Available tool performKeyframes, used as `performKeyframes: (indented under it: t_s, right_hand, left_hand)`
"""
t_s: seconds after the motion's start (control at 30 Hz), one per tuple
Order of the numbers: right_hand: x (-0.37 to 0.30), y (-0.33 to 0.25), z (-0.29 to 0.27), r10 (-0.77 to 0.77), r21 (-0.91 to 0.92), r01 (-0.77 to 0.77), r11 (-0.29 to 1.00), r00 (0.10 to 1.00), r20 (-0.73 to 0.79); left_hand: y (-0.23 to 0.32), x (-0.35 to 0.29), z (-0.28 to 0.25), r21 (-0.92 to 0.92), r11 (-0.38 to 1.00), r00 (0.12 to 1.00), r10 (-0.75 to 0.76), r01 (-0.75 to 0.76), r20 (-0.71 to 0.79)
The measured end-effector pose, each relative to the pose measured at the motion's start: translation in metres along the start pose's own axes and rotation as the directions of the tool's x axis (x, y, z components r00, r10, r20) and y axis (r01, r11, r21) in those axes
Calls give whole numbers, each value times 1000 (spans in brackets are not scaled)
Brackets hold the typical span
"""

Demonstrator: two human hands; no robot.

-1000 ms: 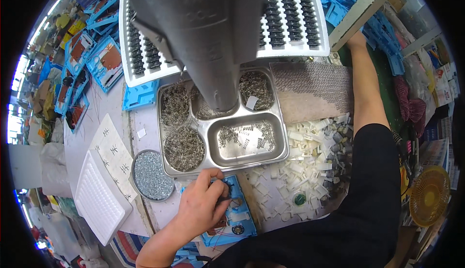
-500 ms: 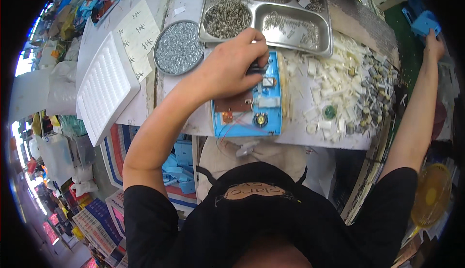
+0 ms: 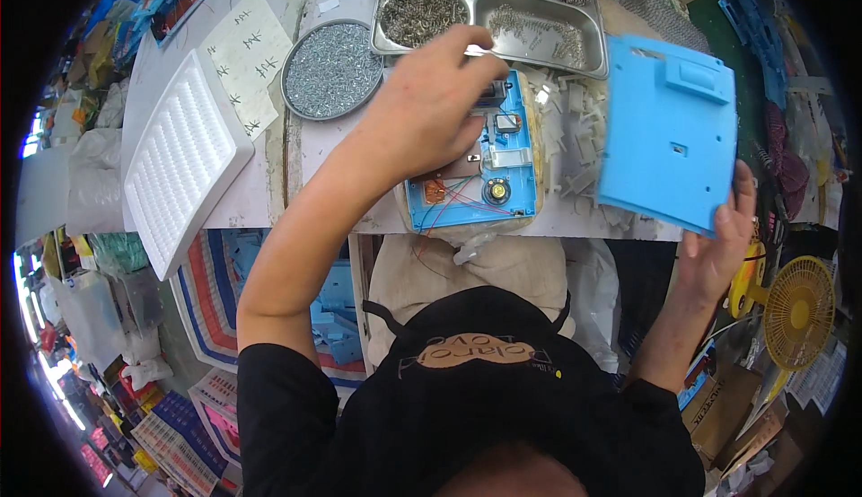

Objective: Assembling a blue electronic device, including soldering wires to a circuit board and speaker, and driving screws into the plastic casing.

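On the table before me lies an opened blue plastic housing (image 3: 521, 187), with a brown circuit board (image 3: 460, 167), thin red wires and a small round speaker (image 3: 496, 192) inside. My left hand (image 3: 422, 106) reaches over its upper left part, fingers bent and thumb down, gripping it near a black part; the palm hides what lies beneath. To the right, my right hand (image 3: 721, 244) holds a flat blue plastic cover (image 3: 669, 138) by its lower right corner. The cover is raised above the white parts, its outer face with a raised block in view.
A steel compartment tray (image 3: 600, 57) with springs and small metal parts stands at the back. Left of the housing are a round dish of screws (image 3: 330, 70), a paper sheet (image 3: 247, 57) and a white ribbed tray (image 3: 184, 156). White plastic pieces (image 3: 566, 129) lie right; a yellow fan (image 3: 797, 313) stands lower right.
My right hand has come in from the far right with the blue cover, now beside the housing. My left hand stays over the housing, its fingers slightly shifted. The view has moved a little.
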State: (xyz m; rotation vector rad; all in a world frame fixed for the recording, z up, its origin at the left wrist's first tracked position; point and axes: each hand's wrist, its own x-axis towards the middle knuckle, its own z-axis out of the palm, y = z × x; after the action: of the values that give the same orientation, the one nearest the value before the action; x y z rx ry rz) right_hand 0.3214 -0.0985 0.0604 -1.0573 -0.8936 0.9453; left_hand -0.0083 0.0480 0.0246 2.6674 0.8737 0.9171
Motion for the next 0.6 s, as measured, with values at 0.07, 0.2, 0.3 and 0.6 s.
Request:
performKeyframes:
  t_s: [0.07, 0.2, 0.3, 0.6]
  right_hand:
    - [-2, 13, 12, 90, 237, -126, 963, 983, 158]
    - [19, 50, 96, 232, 76, -247, 966, 958, 167]
    - [25, 55, 105, 193, -459, -52, 887, 944, 267]
    - [-20, 79, 95, 174, -760, 263, 595, 881, 440]
  left_hand:
    - [23, 0, -25, -367, 838, 914, -355, 405, 196]
    - [36, -6, -26, -840, 232, 778, -550, 491, 303]
    - [30, -15, -24, -782, 375, 764, -616, 498, 191]
    - [43, -67, -6, -270, 789, 824, -566, 552, 31]
